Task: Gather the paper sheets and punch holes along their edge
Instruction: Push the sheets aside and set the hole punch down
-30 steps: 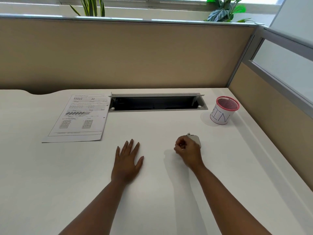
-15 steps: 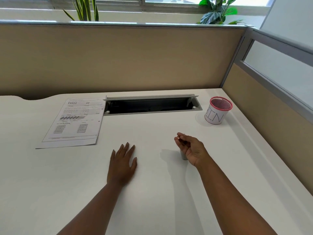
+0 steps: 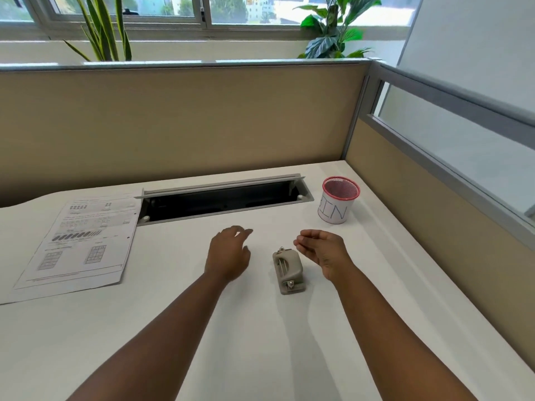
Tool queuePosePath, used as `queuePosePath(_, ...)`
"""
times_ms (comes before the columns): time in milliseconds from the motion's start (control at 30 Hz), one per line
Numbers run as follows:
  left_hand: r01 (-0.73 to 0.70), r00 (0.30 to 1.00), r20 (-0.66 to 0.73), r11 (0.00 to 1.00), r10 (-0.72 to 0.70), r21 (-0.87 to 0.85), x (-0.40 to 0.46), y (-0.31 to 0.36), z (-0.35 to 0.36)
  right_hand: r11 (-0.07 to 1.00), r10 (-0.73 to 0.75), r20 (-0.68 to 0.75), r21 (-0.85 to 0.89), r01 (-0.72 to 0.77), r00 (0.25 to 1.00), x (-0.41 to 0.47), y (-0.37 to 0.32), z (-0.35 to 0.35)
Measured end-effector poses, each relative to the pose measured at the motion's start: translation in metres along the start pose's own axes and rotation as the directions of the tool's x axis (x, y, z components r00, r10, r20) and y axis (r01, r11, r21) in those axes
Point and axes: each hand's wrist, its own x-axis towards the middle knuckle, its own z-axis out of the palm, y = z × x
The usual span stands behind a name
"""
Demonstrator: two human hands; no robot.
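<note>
A grey hole punch [image 3: 288,270] lies on the white desk [image 3: 260,342], between the two hands and touched by neither. The left hand [image 3: 228,253] hangs palm down just left of it, fingers loosely spread and empty. The right hand [image 3: 324,250] is just right of the punch, its fingers [image 3: 304,241] half curled and empty. The paper sheets [image 3: 78,244] lie flat at the far left, well apart from both hands. A red-rimmed cup [image 3: 337,201] stands beyond the right hand.
</note>
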Motion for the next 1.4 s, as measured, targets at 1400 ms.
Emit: queuePosePath(1400, -0.311, 0.924, 0.229, 0.95, 0.305, -0.012, 0.123, 0.131, 0.052, 0.338, -0.705, 0.058, -0.849, 0.406, 0.707, 0.137, -0.087, -0.053)
